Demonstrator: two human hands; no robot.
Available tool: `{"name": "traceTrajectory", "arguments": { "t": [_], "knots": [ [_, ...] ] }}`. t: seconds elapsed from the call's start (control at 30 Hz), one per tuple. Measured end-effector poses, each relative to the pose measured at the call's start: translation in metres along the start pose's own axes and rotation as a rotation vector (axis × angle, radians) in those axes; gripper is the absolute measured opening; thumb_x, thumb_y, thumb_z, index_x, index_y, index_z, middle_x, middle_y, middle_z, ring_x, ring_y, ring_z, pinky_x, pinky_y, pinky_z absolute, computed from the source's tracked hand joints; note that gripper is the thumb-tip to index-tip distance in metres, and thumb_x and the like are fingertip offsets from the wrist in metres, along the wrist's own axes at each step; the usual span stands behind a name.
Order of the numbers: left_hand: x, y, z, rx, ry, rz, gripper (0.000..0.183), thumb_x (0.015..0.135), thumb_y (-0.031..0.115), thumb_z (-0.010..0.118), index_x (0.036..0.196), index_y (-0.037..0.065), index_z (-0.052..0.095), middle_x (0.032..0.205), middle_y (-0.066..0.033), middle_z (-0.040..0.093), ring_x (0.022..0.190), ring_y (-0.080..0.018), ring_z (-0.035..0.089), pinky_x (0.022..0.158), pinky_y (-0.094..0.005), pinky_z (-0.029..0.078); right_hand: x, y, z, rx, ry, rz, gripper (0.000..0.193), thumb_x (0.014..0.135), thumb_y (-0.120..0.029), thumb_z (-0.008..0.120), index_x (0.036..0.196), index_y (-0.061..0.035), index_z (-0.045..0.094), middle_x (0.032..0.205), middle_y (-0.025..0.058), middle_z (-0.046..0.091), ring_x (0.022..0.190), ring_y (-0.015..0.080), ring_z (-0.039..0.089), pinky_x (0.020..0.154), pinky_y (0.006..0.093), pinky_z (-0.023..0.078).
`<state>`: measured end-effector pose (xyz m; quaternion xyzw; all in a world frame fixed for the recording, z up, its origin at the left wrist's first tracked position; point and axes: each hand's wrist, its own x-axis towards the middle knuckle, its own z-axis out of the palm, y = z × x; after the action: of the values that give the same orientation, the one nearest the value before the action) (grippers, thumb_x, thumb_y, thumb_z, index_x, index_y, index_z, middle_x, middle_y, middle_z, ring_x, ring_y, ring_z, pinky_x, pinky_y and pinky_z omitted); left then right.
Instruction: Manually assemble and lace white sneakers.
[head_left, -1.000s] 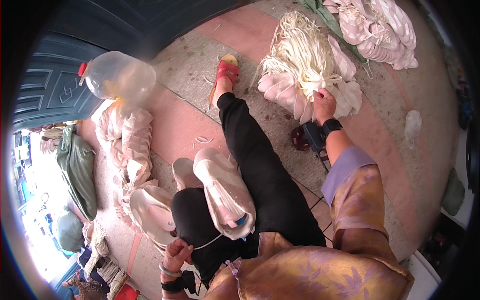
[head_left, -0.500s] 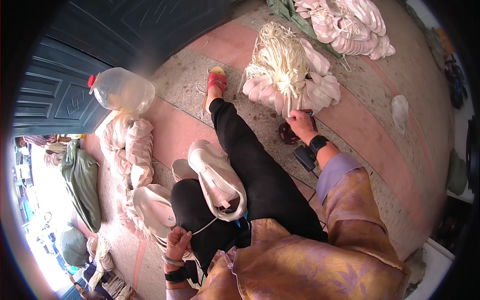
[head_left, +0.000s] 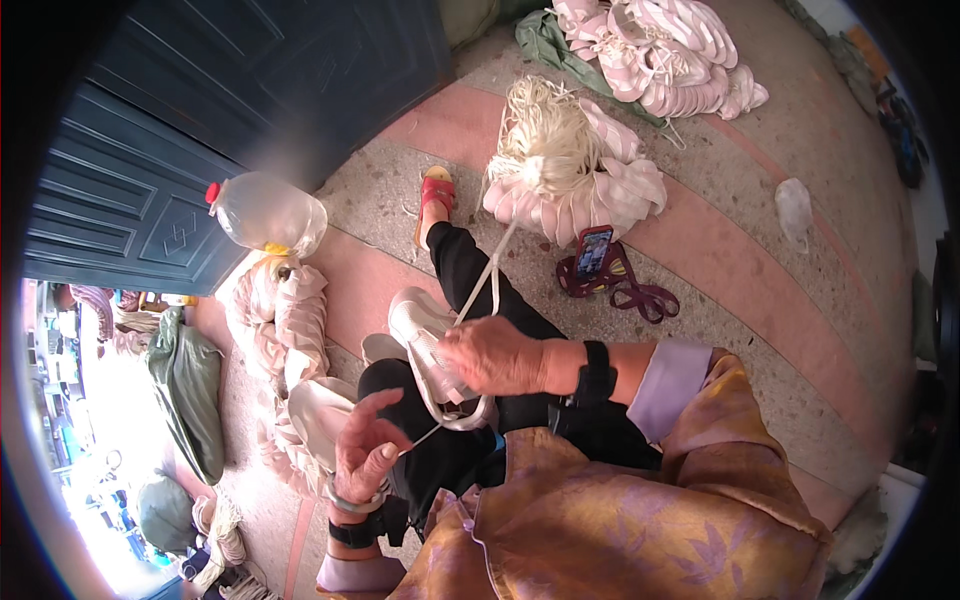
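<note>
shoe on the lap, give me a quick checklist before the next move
1. Shoe resting on the lap: ok.
2. Lace at the right hand: ok, seems pinched in the fingertips.
3. Lace free of the bundle: cannot tell, its far end overlaps it in view.
4. Cord secure at the left hand: cannot tell, thumb and a finger are spread.
5. Phone clear of the hands: ok.

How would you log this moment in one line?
right hand: holding white lace over pale shoe | left hand: open beside thin cord
</note>
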<state>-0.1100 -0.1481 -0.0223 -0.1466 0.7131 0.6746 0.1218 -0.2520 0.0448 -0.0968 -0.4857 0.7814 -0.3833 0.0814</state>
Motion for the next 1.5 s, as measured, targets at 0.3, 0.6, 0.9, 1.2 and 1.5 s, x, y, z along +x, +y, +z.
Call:
{"name": "traceTrajectory", "arguments": {
  "t": [0.3, 0.6, 0.9, 1.2, 1.5],
  "knots": [
    [0.020, -0.007, 0.043, 0.011, -0.450, 0.094, 0.072, 0.081, 0.044, 0.058, 0.129, -0.003, 0.034, 0.088, -0.0074, 0.059, 0.080, -0.0120, 0.055, 0.075, -0.0239, 0.042, -0.030, -0.009, -0.002, 0.094, -0.056, 0.066, 0.012, 0.074, -0.011, 0.057, 0.078, -0.0036, 0.048, 0.070, 0.0136, 0.055, 0.067, 0.0341, 0.057, 0.057, 0.0421, 0.045],
    [0.049, -0.021, 0.068, 0.059, -0.235, 0.137, 0.038, 0.087, 0.027, 0.055, 0.115, 0.003, 0.049, 0.075, -0.0038, 0.057, 0.069, -0.0100, 0.053, 0.065, -0.0245, 0.043, -0.055, -0.016, -0.018, 0.304, -0.015, 0.181, 0.013, 0.077, -0.014, 0.059, 0.079, -0.0025, 0.054, 0.072, 0.0147, 0.059, 0.069, 0.0333, 0.059, 0.058, 0.0397, 0.046],
    [0.106, -0.008, 0.095, -0.377, -0.440, -0.298, 0.028, 0.091, 0.021, 0.050, 0.109, 0.000, 0.052, 0.088, -0.0049, 0.059, 0.078, -0.0086, 0.055, 0.071, -0.0219, 0.046, -0.061, -0.029, -0.046, 0.586, -0.059, 0.247, 0.015, 0.076, -0.009, 0.065, 0.074, -0.0020, 0.051, 0.061, 0.0110, 0.054, 0.055, 0.0277, 0.054, 0.051, 0.0332, 0.041],
    [0.119, -0.024, 0.135, -0.373, -0.677, -0.246, 0.011, 0.084, 0.004, 0.054, 0.092, 0.001, 0.061, 0.075, 0.0024, 0.057, 0.066, -0.0020, 0.051, 0.058, -0.0175, 0.043, -0.050, 0.034, -0.109, 0.909, -0.088, 0.578, 0.013, 0.082, -0.013, 0.059, 0.075, -0.0035, 0.055, 0.065, -0.0018, 0.054, 0.060, 0.0047, 0.050, 0.053, 0.0209, 0.039],
    [0.125, -0.039, 0.158, -0.212, -0.667, -0.159, 0.004, 0.085, 0.003, 0.053, 0.085, 0.002, 0.057, 0.071, 0.0054, 0.049, 0.067, -0.0017, 0.042, 0.058, -0.0190, 0.035, -0.035, 0.258, -0.034, 0.153, 0.364, 0.892, 0.029, 0.078, -0.026, 0.061, 0.079, 0.0025, 0.054, 0.067, 0.0142, 0.059, 0.059, 0.0235, 0.058, 0.056, 0.0335, 0.045]
  ]
}}
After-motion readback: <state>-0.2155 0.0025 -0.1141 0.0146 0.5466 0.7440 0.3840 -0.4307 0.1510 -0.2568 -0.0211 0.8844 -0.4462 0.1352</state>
